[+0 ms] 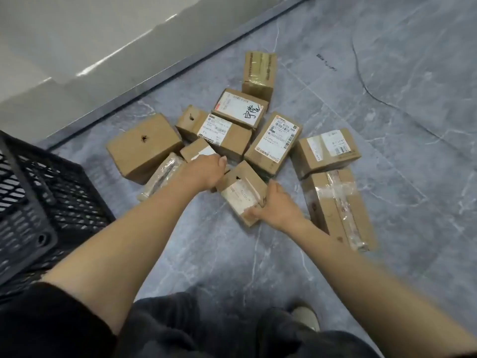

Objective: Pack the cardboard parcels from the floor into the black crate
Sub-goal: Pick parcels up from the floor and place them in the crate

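Head view: left hand (204, 171) fingers clasp rear parcel (192, 151), right hand (277, 208) front parcel (242, 187).

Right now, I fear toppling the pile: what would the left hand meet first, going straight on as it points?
Probably the labelled parcel just beyond the left hand. The small parcel at its knuckles may be touching it; depth is unclear.

Mostly hidden under the left fingers (222, 159): a small parcel (196, 151). Too small to read beyond them: label print (277, 138). Cut by the left edge, well left of the fingers: the black crate (38, 192).
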